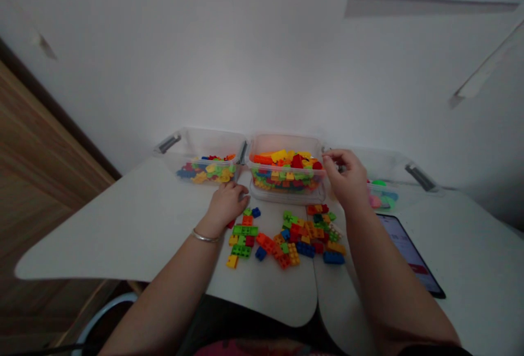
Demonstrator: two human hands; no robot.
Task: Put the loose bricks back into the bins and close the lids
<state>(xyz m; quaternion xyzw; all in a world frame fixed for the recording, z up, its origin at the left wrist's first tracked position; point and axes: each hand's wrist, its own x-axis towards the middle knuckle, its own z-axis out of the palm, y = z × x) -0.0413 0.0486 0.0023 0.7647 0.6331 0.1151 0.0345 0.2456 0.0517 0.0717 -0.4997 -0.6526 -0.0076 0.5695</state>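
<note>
Reaching past loose plastic bricks on the desk, the right hand pinches narrowly at the middle clear bin's rim, any hold hidden; the left hand rests curled just beside the bricks, within easy reach.

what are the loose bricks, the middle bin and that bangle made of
The loose bricks look like moulded plastic, with glossy, saturated colours and crisp, uniform studs. The middle bin looks like clear plastic, since the bricks show through its walls. The bangle looks like polished silvery metal from its bright shine, though plating can't be ruled out.
</note>
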